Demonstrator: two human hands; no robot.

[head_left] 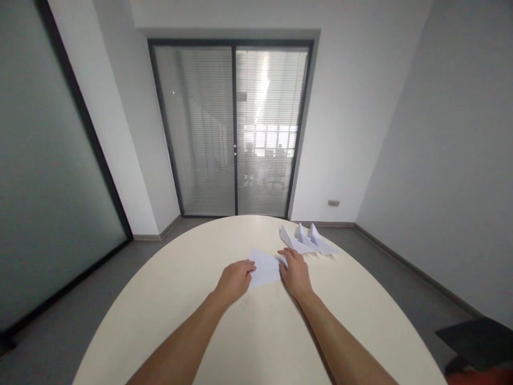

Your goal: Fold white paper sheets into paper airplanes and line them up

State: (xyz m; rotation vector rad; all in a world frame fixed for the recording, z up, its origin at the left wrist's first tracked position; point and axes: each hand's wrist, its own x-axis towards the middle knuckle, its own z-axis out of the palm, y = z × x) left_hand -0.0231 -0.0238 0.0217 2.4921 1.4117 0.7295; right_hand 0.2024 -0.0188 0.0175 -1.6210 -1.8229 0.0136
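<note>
A white sheet of paper [265, 269] lies on the round table between my two hands. My left hand [235, 279] pinches its left edge, thumb and fingers together. At the right side, my right hand [295, 272] grips the paper, where a bit of it looks raised or folded under the fingers. The palm side of that hand is hidden. Just beyond my right hand stand several folded white paper boats [308, 240], side by side in a close row.
The round cream table [180, 305] fills the lower middle. Past it are a glass door with blinds [196, 133] and white walls. A dark chair [476, 342] shows at the lower right, and a frosted glass panel [52, 176] is on the left.
</note>
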